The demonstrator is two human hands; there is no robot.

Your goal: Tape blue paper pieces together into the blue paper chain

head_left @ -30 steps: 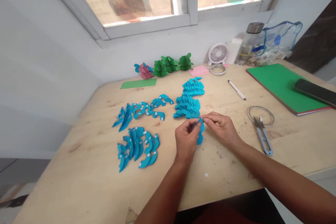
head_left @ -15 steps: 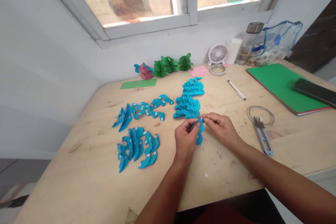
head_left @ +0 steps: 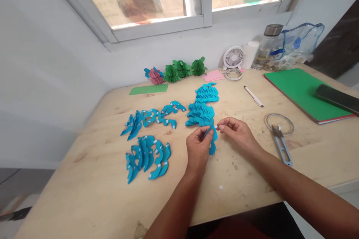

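My left hand (head_left: 198, 145) pinches a blue paper cutout (head_left: 212, 146) with a wavy edge between thumb and fingers. Close by on the right, the fingertips of my right hand (head_left: 238, 134) are closed on a small white bit (head_left: 215, 127) at the cutout's upper edge. It looks like tape backing; whether it still touches the paper I cannot tell. Just beyond my hands lie bunched, folded blue cutouts (head_left: 200, 114), with another bunch (head_left: 206, 92) behind them. To the left, more blue cutouts (head_left: 147, 153) carry small white squares.
Thread snips (head_left: 282, 145) lie by a metal-coloured ring (head_left: 291, 123) on the right. Beyond are a pen (head_left: 253, 96), a tape roll (head_left: 233, 74), a small fan (head_left: 233, 57) and a green sheet (head_left: 297, 89) under a phone (head_left: 338, 97). Paper figures (head_left: 181, 69) line the wall.
My right hand's fingertips have shifted slightly away from the cutout, and the white bit shows more clearly. My left hand keeps its hold. The whole view has shifted very slightly.
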